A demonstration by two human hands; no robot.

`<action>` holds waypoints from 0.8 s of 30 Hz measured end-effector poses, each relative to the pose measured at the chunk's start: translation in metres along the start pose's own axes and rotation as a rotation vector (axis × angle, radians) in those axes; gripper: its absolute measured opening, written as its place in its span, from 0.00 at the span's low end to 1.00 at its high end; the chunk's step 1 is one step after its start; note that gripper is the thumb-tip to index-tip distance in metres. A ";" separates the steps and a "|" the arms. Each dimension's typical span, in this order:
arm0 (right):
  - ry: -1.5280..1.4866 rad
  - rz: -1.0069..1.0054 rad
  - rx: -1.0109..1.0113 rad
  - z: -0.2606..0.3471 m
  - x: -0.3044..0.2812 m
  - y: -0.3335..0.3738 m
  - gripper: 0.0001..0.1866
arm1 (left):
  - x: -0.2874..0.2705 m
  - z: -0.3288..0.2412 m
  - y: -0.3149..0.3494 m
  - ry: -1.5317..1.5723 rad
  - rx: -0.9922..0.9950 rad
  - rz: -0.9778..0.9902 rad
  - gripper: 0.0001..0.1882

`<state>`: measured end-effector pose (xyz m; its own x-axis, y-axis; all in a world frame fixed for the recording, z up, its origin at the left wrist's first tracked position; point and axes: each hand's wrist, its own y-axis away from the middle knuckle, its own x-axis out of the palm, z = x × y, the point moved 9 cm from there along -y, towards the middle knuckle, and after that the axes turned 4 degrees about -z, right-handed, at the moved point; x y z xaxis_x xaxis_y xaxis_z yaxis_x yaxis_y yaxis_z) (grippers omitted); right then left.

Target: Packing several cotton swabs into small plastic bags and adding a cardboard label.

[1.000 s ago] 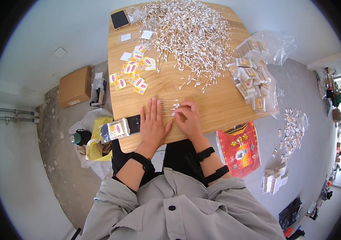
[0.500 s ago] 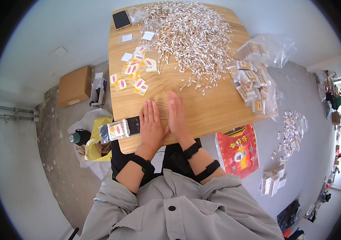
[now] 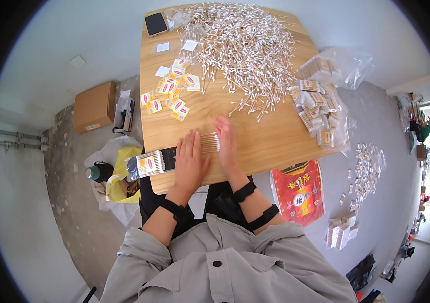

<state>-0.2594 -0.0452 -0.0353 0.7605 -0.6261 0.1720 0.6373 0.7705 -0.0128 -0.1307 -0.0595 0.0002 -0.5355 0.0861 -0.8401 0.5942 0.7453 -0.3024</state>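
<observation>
My left hand [image 3: 190, 161] lies flat near the table's front edge, fingers stretched out over one end of a row of cotton swabs [image 3: 210, 143]. The swabs lie side by side, their white tips showing to the right. Against those tips stands my right hand [image 3: 228, 146], set on edge with its fingers extended. Left of my left hand, a filled clear bag of cotton swabs [image 3: 148, 164] with a yellow-and-white card rests on a dark strip [image 3: 168, 158] at the table edge. Part of that strip is hidden under my left hand.
A large heap of loose cotton swabs [image 3: 245, 50] covers the table's far side. Yellow-and-white cards [image 3: 177, 105] and a phone [image 3: 156, 23] lie at left. Packed swabs in a plastic bag [image 3: 321, 108] sit at right. A cardboard box [image 3: 94, 107] and red bag [image 3: 301, 194] are below.
My right hand has moved slightly right, away from my left hand, and now rests at the swab tips. More of the swab row shows between the hands.
</observation>
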 end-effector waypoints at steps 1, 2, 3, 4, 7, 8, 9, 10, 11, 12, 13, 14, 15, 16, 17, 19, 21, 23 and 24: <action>-0.012 0.015 -0.008 0.001 0.000 0.002 0.28 | 0.000 -0.003 0.004 0.005 0.017 0.005 0.46; -0.011 0.013 -0.008 0.001 -0.001 0.005 0.28 | -0.001 -0.004 0.007 0.006 0.019 0.007 0.46; -0.020 -0.004 -0.010 0.000 -0.005 0.008 0.28 | -0.002 -0.006 0.009 0.048 0.007 0.041 0.46; -0.030 -0.022 -0.013 -0.002 -0.008 0.009 0.28 | -0.003 -0.007 0.011 0.089 -0.005 0.075 0.45; -0.186 -0.044 0.045 -0.006 -0.017 0.009 0.26 | -0.011 -0.012 0.013 0.021 -0.044 0.095 0.46; -0.188 -0.044 0.044 -0.005 -0.019 0.008 0.26 | -0.012 -0.015 0.011 0.019 -0.043 0.094 0.46; -0.085 -0.110 0.036 0.000 -0.024 0.005 0.23 | -0.010 -0.018 0.010 -0.037 -0.046 0.111 0.46; 0.017 -0.176 0.027 0.006 -0.030 0.003 0.21 | -0.008 -0.021 0.009 -0.092 -0.049 0.127 0.46; 0.017 -0.173 0.027 0.013 -0.033 -0.004 0.21 | -0.003 -0.023 0.008 -0.093 -0.051 0.125 0.46; 0.384 -0.153 -0.055 0.030 -0.034 -0.013 0.20 | 0.002 -0.025 0.006 -0.122 -0.054 0.112 0.45; 0.754 -0.132 -0.138 0.039 -0.032 -0.023 0.20 | 0.007 -0.025 0.005 -0.149 -0.056 0.100 0.45; 0.753 -0.133 -0.141 0.039 -0.032 -0.032 0.20 | 0.010 -0.024 0.006 -0.149 -0.055 0.097 0.45; 0.872 -0.193 -0.298 0.052 -0.031 -0.038 0.18 | 0.012 -0.024 0.006 -0.151 -0.045 0.100 0.44; 0.987 -0.253 -0.456 0.064 -0.029 -0.040 0.16 | 0.014 -0.025 0.007 -0.155 -0.036 0.103 0.44; 0.987 -0.256 -0.457 0.065 -0.031 -0.046 0.16 | 0.016 -0.025 0.008 -0.155 -0.034 0.102 0.44; 1.012 -0.177 -0.337 0.056 -0.029 -0.060 0.12 | 0.014 -0.024 0.007 -0.128 -0.014 0.103 0.43; 1.030 -0.176 -0.286 0.050 -0.033 -0.063 0.10 | 0.014 -0.026 0.009 -0.115 -0.005 0.105 0.43; 1.050 -0.174 -0.236 0.042 -0.038 -0.066 0.09 | 0.015 -0.028 0.009 -0.101 0.007 0.098 0.42; 1.048 -0.178 -0.282 0.044 -0.039 -0.063 0.08 | 0.015 -0.028 0.009 -0.102 0.006 0.099 0.42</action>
<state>-0.3347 -0.0644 0.0018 0.2983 -0.6191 -0.7264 0.6527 0.6876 -0.3181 -0.1499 -0.0330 -0.0026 -0.4107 0.0915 -0.9072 0.6447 0.7327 -0.2180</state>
